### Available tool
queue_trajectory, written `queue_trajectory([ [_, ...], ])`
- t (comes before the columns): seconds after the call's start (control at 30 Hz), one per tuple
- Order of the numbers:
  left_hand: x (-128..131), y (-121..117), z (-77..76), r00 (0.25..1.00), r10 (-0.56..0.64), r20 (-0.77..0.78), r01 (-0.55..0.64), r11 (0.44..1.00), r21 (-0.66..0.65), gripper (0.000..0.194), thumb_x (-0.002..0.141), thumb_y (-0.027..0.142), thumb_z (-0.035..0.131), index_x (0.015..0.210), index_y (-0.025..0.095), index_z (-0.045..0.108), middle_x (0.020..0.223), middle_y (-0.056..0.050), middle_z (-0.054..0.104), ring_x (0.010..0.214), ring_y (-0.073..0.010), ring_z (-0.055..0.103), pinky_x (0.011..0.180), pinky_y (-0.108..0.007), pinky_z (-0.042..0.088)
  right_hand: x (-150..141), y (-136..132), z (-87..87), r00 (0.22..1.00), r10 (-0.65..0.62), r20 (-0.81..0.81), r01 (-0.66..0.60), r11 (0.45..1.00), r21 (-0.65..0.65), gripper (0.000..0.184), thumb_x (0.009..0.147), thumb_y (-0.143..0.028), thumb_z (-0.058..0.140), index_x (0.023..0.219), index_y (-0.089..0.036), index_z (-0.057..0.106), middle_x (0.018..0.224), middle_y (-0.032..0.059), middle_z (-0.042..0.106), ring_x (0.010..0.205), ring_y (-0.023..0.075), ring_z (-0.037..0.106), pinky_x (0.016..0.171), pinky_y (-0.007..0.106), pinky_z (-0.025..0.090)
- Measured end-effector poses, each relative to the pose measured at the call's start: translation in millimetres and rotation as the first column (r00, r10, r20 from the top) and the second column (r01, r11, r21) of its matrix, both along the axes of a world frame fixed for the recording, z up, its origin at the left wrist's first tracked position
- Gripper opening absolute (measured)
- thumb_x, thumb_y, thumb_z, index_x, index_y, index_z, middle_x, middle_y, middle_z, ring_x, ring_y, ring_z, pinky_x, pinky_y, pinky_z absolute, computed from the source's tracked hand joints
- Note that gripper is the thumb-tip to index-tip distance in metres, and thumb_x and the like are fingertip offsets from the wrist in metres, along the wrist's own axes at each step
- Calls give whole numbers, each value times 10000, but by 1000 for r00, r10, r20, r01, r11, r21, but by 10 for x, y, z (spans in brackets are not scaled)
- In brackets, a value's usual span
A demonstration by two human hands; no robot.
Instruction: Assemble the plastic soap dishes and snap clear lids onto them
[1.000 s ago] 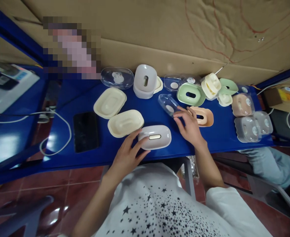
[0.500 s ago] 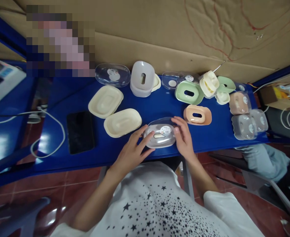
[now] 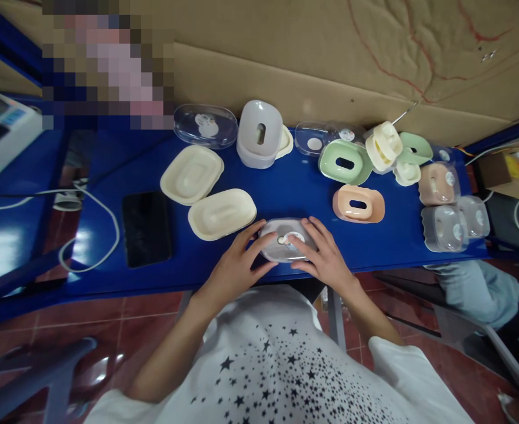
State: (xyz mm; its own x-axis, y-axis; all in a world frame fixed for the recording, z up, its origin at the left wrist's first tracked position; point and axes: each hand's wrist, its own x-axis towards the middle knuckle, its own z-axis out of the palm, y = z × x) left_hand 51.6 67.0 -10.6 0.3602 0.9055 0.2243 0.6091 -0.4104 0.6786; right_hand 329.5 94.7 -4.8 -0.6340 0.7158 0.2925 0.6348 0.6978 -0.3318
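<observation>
A white soap box with a clear lid (image 3: 286, 237) on it sits near the front edge of the blue table (image 3: 286, 188). My left hand (image 3: 233, 268) grips its left side, fingers spread over the lid. My right hand (image 3: 325, 256) presses on the lid's right side with fingers laid flat across it. Both hands hold the box between them.
Two cream trays (image 3: 222, 213) and a black phone (image 3: 147, 228) lie to the left. A peach box part (image 3: 359, 204), a green one (image 3: 345, 162), a white one (image 3: 259, 134), clear lids (image 3: 205, 125) and several closed boxes (image 3: 445, 227) lie behind and right. Another person's leg (image 3: 480, 288) shows at right.
My right hand picked up a clear lid from the table's middle and brought it onto the white box. Both hands now press on it; the box sits slightly nearer me.
</observation>
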Motion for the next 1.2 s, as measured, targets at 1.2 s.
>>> queue_trajectory([
  [1.2, 43, 41, 0, 979, -74, -191, 90, 993, 74, 510, 1088, 306, 607, 1584, 282, 491, 1621, -149, 553, 1423, -333, 617, 1140, -529, 560, 1778, -174, -57, 501, -864, 59, 819, 495, 290, 833, 1002, -626, 659, 1674, -182, 441, 1783, 281, 230, 1656, 529, 181, 1225, 824, 247],
])
